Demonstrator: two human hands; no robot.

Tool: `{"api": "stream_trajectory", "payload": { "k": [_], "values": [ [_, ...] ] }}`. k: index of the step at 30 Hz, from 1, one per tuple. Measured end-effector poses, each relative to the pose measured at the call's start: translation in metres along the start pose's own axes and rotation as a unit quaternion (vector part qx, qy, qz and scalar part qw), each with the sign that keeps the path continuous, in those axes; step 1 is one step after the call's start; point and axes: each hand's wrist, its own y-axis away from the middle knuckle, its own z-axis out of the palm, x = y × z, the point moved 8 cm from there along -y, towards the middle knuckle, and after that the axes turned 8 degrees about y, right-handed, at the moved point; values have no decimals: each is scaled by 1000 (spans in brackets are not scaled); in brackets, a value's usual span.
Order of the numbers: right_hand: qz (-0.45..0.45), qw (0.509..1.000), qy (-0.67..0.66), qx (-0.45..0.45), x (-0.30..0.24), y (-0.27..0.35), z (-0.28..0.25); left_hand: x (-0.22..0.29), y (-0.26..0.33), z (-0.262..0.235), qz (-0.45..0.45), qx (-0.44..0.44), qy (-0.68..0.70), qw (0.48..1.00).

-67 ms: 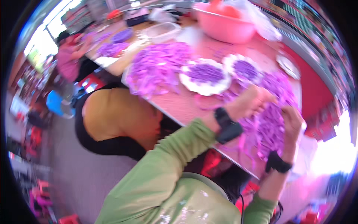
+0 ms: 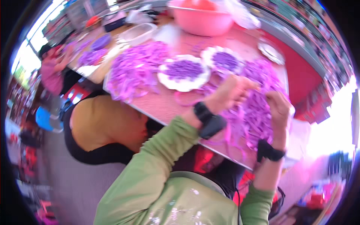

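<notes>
My left hand (image 2: 231, 93) and my right hand (image 2: 278, 108) are both closed in a bundle of purple strips (image 2: 255, 112) held over the near right part of the pink table (image 2: 165, 103). The strips hang down between my hands and over the table edge. Black bands sit on both wrists, and my sleeves are green. A larger heap of purple strips (image 2: 137, 67) lies on the table to the left. Two white scalloped plates (image 2: 183, 73) (image 2: 223, 60) hold purple pieces just beyond my hands.
A pink basin (image 2: 202, 18) stands at the far side, a clear container (image 2: 137, 33) to its left, a metal plate (image 2: 270, 51) at the right. A person in a yellow and black top (image 2: 101, 127) bends by the near edge. Another person (image 2: 52, 71) sits far left.
Both hands stay in the purple strips; the picture has shifted slightly, with no clear movement of the strips or plates.
</notes>
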Motion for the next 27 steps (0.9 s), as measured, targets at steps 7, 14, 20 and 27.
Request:
{"api": "stream_trajectory", "payload": {
  "k": [7, 14, 20, 27],
  "values": [
    [-42, 997, 62, 35, 0, 1, -10, -5, -7, 5, -53, -26, 38, 998],
    [-82, 991, 83, 67, -5, 3, -8, -6, -3, 3, -66, -37, 24, 997],
    [-93, 991, 77, 57, -7, 4, -7, -3, -2, 3, -73, -42, 35, 996],
    [-59, 996, 54, 37, -3, 3, -6, 12, 4, 4, 13, 3, -103, 995]
  ]
}}
